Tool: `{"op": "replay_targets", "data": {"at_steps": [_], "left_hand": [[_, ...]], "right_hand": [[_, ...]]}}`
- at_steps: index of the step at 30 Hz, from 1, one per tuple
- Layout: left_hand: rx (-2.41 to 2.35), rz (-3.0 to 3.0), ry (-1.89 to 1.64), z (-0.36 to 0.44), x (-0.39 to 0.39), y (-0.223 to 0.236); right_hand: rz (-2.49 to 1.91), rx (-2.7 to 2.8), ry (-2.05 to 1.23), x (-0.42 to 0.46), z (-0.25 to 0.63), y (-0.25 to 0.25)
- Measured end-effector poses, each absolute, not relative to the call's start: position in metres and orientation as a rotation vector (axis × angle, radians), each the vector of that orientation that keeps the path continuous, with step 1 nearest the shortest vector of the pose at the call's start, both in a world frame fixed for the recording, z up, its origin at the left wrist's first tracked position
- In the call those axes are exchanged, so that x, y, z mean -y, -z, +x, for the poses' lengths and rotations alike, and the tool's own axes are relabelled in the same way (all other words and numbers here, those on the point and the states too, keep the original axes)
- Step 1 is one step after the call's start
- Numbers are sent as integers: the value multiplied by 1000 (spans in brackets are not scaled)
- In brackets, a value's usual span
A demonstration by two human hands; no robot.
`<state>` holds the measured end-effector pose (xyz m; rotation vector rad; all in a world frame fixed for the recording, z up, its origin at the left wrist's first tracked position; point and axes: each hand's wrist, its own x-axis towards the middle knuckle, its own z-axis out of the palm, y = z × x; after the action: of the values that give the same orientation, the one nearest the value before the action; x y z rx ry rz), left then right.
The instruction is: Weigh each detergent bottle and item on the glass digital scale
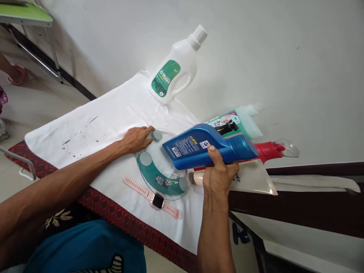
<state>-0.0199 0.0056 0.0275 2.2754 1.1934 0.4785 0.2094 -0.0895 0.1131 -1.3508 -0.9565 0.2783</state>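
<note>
In the head view my right hand [217, 170] grips a blue plastic bottle [196, 146] with yellow print and a barcode, its thumb pressed on the near side. The bottle is tilted over the right part of a round glass scale [162, 178]; I cannot tell whether it touches the glass. The scale's display shows zeros on a green band. My left hand [138, 139] rests at the scale's left edge, fingers stretched out toward a round pad, holding nothing. A pink smartwatch [157, 201] lies against the scale's near edge.
A white detergent bottle [174, 72] stands behind the scale on the white cloth [113, 102]. At the right are a green pouch [244, 121], a red bottle with a clear cap [270, 151] and a beige tube [198, 177]. Someone's foot in a pink shoe [17, 74] shows at far left.
</note>
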Motion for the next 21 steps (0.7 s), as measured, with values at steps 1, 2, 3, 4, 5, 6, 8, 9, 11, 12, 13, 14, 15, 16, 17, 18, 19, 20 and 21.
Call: {"op": "replay_targets", "data": {"at_steps": [1,2,3,4,5,6,8,9,11,12,13,14,15,16,17,18,19,20,21], "left_hand": [[-1190,2274,-487,-20,-6,-28],[-1187,2273,-492,-20,-6,-28],[-1184,2272,-495,-20,-6,-28],[-1186,2274,-495,-20,-6,-28],[-1188,2278,-489,-20,-6,-28],[-1195,2282,-480,-20,-6,-28],[-1204,2291,-462,-19,-7,-28],[-1207,2294,-455,-19,-7,-29],[-1212,2295,-442,-19,-7,-29],[-1214,2296,-439,-19,-7,-29],[-1214,2296,-436,-19,-7,-29],[-1212,2298,-434,-19,-7,-29],[-1209,2300,-434,-19,-7,-29],[-1207,2301,-437,-19,-7,-29],[-1205,2302,-442,-19,-8,-28],[-1205,2301,-449,-18,-8,-28],[-1205,2300,-457,-18,-8,-28],[-1205,2299,-466,-18,-8,-27],[-1203,2300,-477,-18,-9,-27]], "right_hand": [[-1342,949,-280,90,208,-111],[-1334,943,-281,90,208,-108],[-1327,941,-285,90,207,-107],[-1320,946,-296,91,206,-105],[-1311,956,-316,91,205,-105],[-1302,968,-344,92,205,-105],[-1285,999,-395,95,206,-105],[-1277,1013,-407,97,207,-104],[-1259,1034,-396,102,211,-101],[-1251,1030,-378,105,214,-99],[-1254,1009,-358,109,218,-95],[-1269,973,-337,114,222,-90],[-1295,929,-312,118,227,-86],[-1326,886,-285,122,231,-81],[-1357,853,-257,125,234,-77],[-1381,835,-229,128,236,-74],[-1389,825,-192,129,237,-71],[-1387,822,-155,129,237,-69],[-1380,824,-115,129,236,-67]]}}
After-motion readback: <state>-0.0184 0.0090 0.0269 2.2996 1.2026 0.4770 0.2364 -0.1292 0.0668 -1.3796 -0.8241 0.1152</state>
